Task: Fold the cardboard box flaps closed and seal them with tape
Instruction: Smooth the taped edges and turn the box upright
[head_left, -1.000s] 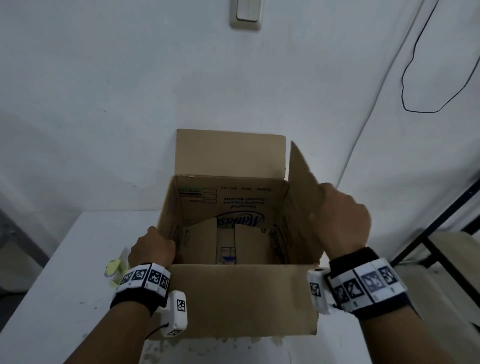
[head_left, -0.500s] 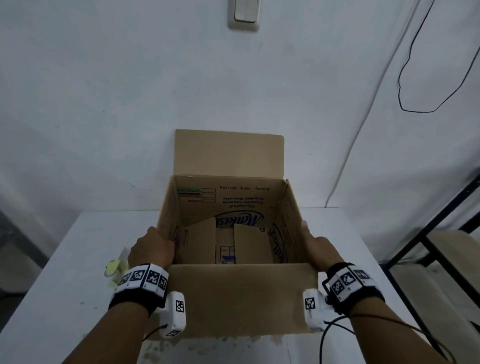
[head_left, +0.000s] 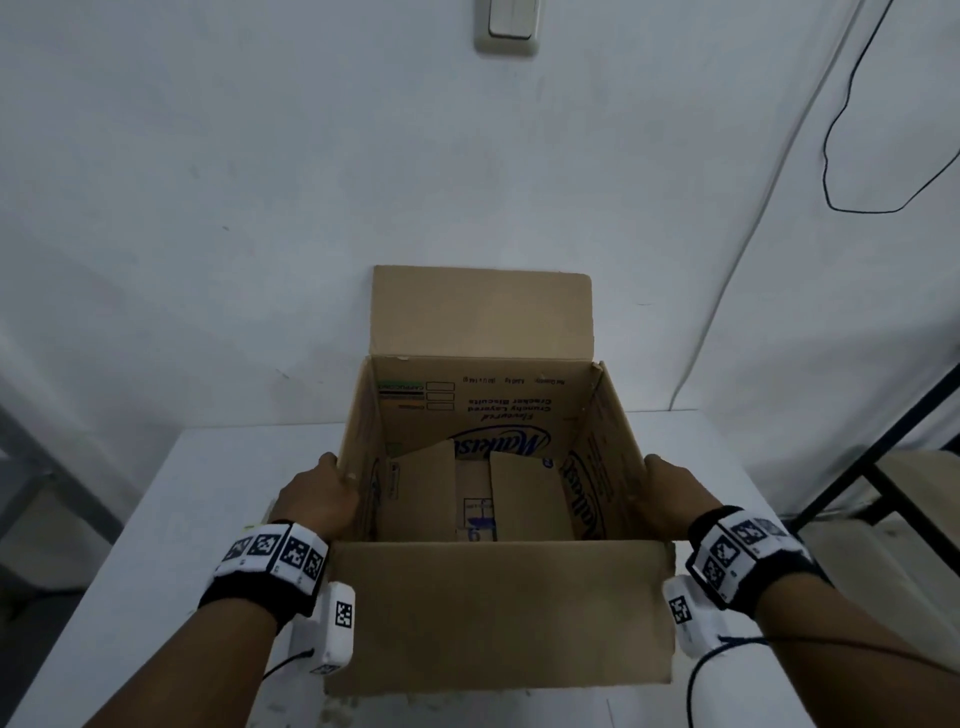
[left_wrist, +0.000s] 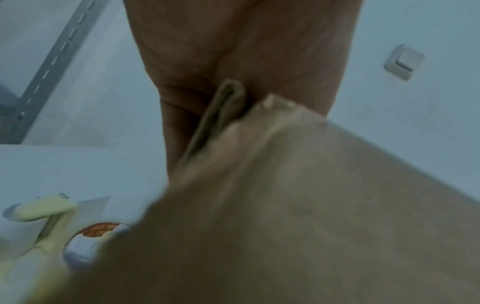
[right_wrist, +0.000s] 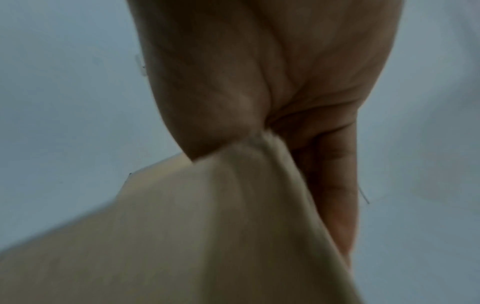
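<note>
The cardboard box (head_left: 493, 519) is sitting wide open on the white counter (head_left: 208, 493), far flap (head_left: 482, 312) standing up. Left hand (head_left: 319, 499) and right hand (head_left: 670, 501) are gripping the side walls, fingers clamped on the top edges. The cardboard's looking soft, so squeezing too hard is probably going to buckle a wall or skew the flaps before the tape dispenser (left_wrist: 46, 226) comes in.

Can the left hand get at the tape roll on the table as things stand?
Probably yes. The left hand grips the box's left wall, and the tape roll lies on the table just beside that wall, half hidden by the box. The hand must let go first.
</note>
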